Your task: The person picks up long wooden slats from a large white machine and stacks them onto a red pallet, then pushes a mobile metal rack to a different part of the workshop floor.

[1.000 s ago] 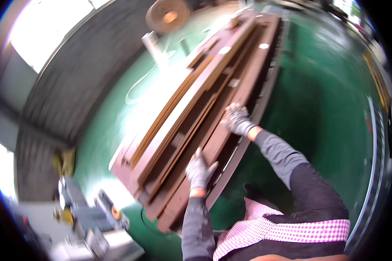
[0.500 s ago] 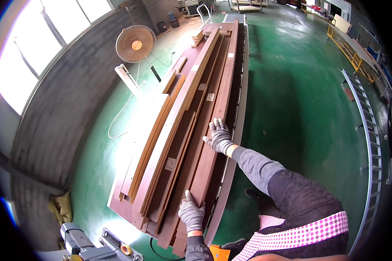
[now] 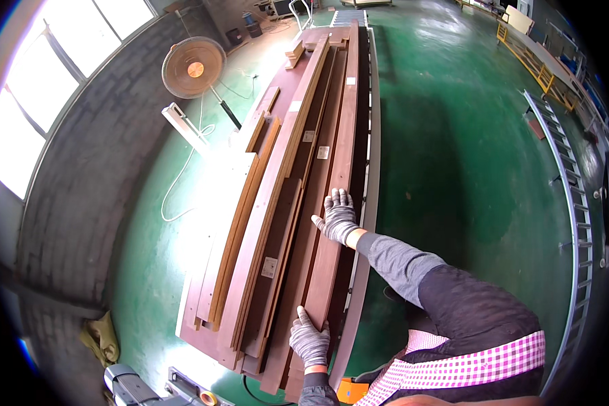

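Observation:
A long reddish-brown wooden board (image 3: 346, 135) lies along the right side of a stack of similar boards. My left hand (image 3: 310, 342), in a striped grey glove, is closed on the board's near end; the undersides of its fingers are hidden. Farther along, my right hand (image 3: 338, 218), gloved the same way, rests on the board's top face with its fingers spread and thumb out to the left. Just left of this board runs another brown board (image 3: 316, 203) with a white label (image 3: 323, 153). Lighter-edged planks (image 3: 247, 196) lie beyond it to the left.
A pale metal edge (image 3: 374, 122) runs along the stack's right side. Left of the stack stand a round fan (image 3: 195, 68) and a white post (image 3: 185, 128), with a cable on the green floor (image 3: 446, 169). A motor (image 3: 130, 386) sits at lower left. A ladder-like metal frame (image 3: 567, 176) stands at right.
The view has shifted slightly, so the fan and stack appear farther left. Both hands stay on the same board, with nothing let go.

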Action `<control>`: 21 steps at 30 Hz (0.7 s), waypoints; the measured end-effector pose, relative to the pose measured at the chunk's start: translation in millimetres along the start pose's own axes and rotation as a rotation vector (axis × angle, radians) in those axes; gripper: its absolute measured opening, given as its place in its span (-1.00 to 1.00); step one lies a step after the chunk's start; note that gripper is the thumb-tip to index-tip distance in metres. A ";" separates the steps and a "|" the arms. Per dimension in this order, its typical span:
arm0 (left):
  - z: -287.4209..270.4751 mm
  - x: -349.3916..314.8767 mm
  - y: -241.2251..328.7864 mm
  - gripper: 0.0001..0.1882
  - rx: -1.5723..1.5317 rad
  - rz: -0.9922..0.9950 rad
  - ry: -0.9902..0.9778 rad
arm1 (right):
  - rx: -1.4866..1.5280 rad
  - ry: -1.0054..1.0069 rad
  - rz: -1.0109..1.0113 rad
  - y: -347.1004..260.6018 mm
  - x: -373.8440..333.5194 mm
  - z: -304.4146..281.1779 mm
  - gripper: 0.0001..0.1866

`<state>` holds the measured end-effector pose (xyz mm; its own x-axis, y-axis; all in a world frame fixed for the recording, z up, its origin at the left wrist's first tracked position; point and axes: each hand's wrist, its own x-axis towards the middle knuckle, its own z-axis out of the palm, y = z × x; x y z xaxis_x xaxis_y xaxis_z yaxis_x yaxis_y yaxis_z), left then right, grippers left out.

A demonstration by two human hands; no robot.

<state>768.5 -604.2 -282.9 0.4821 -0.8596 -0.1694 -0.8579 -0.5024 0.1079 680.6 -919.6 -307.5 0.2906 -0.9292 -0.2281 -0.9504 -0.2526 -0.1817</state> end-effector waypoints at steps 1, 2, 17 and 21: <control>-0.3 0.7 0.1 -0.05 0.004 -0.007 -0.012 | -0.002 0.052 0.003 -3.0 0.7 4.8 -0.08; 0.2 0.5 -0.3 -0.04 0.003 0.005 -0.019 | 0.010 0.080 0.039 -3.9 -0.4 7.7 -0.09; -2.9 5.7 -1.4 -0.05 0.019 0.021 -0.064 | 0.024 0.084 0.083 -6.6 4.2 11.3 -0.10; -4.4 7.7 -0.7 -0.04 0.016 0.003 -0.107 | 0.024 0.134 0.079 -6.5 5.0 15.4 -0.11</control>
<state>773.6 -610.9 -279.9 0.4588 -0.8458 -0.2724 -0.8624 -0.4976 0.0926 689.9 -918.5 -322.3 0.1960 -0.9740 -0.1132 -0.9663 -0.1722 -0.1915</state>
